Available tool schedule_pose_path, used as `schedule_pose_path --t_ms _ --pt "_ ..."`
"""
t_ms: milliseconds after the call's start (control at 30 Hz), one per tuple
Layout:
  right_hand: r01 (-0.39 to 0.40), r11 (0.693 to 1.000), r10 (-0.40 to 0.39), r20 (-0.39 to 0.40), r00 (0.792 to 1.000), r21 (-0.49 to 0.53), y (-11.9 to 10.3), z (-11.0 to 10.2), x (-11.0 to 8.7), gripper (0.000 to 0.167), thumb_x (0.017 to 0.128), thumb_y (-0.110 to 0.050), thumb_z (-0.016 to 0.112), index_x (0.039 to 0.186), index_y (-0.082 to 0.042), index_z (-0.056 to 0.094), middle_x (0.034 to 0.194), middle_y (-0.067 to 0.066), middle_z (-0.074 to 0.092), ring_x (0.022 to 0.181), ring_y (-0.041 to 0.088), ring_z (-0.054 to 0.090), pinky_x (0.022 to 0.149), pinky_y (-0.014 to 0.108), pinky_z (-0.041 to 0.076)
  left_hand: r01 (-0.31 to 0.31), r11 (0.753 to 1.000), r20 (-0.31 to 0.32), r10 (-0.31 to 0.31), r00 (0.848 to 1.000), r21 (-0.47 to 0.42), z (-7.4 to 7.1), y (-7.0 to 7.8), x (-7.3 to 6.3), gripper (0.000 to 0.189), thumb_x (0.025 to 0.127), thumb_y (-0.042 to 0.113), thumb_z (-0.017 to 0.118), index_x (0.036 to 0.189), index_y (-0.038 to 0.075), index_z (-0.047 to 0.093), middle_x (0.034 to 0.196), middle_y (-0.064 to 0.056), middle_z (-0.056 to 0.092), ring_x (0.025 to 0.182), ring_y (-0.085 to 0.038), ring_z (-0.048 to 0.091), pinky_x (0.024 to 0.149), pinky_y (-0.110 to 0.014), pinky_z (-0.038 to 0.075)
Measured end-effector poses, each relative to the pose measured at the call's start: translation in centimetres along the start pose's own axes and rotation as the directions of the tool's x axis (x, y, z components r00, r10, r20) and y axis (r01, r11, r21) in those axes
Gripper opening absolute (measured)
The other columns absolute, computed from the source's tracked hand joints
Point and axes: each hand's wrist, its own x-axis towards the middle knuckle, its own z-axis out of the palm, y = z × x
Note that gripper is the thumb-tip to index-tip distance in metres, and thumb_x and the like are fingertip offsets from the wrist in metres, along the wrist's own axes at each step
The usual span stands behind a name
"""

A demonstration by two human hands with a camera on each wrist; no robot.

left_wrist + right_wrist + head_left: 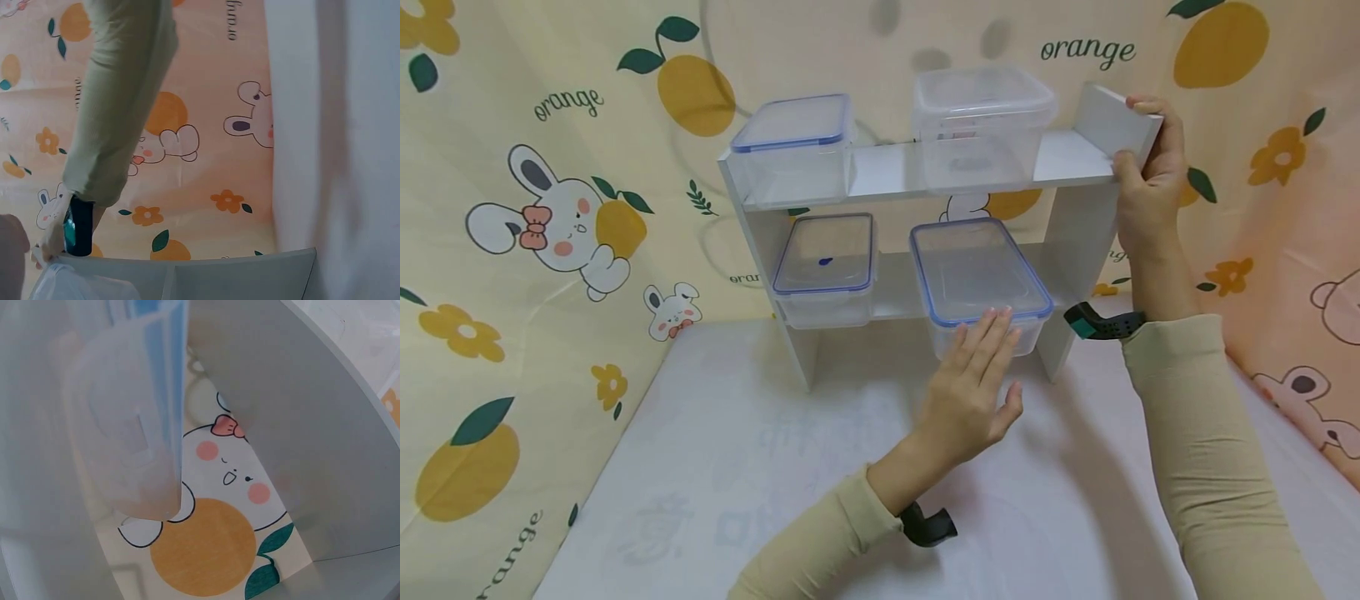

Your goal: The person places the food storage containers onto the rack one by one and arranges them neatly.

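Note:
A clear plastic food container with a blue-rimmed lid (pixel 981 267) sits on the lower right of a white two-tier shelf (pixel 895 287), its front jutting past the shelf edge. My left hand (pixel 970 392) has its fingers straight, laid against the front of that container. My right hand (pixel 1153 183) grips the raised side panel (pixel 1116 121) at the shelf's upper right, thumb in front and fingers behind. In the right wrist view, a clear container (pixel 131 425) with a blue edge shows between the grey shelf boards (pixel 294 425); the right hand itself is not visible there.
Left of it on the lower tier stands another blue-lidded container (pixel 825 267). The upper tier bears a blue-lidded container (pixel 793 150) and a clear-lidded one (pixel 985 125). A white-covered table (pixel 715 467) lies in front, and a printed curtain (pixel 587 333) hangs around.

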Motion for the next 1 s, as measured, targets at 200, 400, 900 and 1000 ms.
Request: schedule_pose_path --t_ms 200,400,900,1000 --pt "-0.002 1.0 0.002 0.0 1.0 0.018 -0.2 0.1 -0.1 0.044 0.085 0.016 0.04 0.116 -0.012 0.053 0.136 0.002 0.048 0.125 0.021 0.041 0.117 0.032 0.032 -0.03 0.987 0.079 0.018 0.997 0.161 0.6 0.6 0.0 0.061 0.088 0.032 0.054 0.14 0.001 0.045 0.145 -0.011 0.05 0.137 -0.025 0.046 0.127 -0.042 0.009" --pt "0.004 0.999 -0.004 0.005 1.0 0.036 -0.2 0.0 0.0 0.045 0.085 0.016 0.038 0.115 -0.012 0.054 0.135 0.002 0.049 0.122 0.021 0.041 0.112 0.032 0.035 -0.02 0.968 0.127 -0.012 0.992 0.248 1.0 0.8 0.1 0.061 0.089 0.033 0.055 0.142 0.004 0.043 0.147 -0.008 0.048 0.139 -0.022 0.044 0.126 -0.042 -0.004" --pt "0.019 1.0 -0.019 0.007 1.0 0.007 0.5 -0.4 0.2 0.044 0.086 0.015 0.041 0.118 -0.012 0.054 0.138 0.003 0.049 0.126 0.022 0.042 0.118 0.033 0.033 0.038 0.942 0.171 -0.1 0.98 0.333 1.4 0.6 0.5 0.062 0.087 0.037 0.058 0.142 0.01 0.045 0.15 -0.004 0.045 0.142 -0.019 0.04 0.119 -0.037 0.028" --pt "-0.003 1.0 0.003 -0.001 1.0 0.015 0.4 -0.3 0.2 0.044 0.087 0.016 0.042 0.118 -0.012 0.053 0.137 0.002 0.048 0.127 0.021 0.041 0.119 0.03 0.032 0.038 0.937 0.189 -0.11 0.976 0.348 1.5 0.6 0.6 0.063 0.088 0.038 0.056 0.143 0.01 0.044 0.151 -0.004 0.044 0.142 -0.018 0.039 0.118 -0.036 0.03"
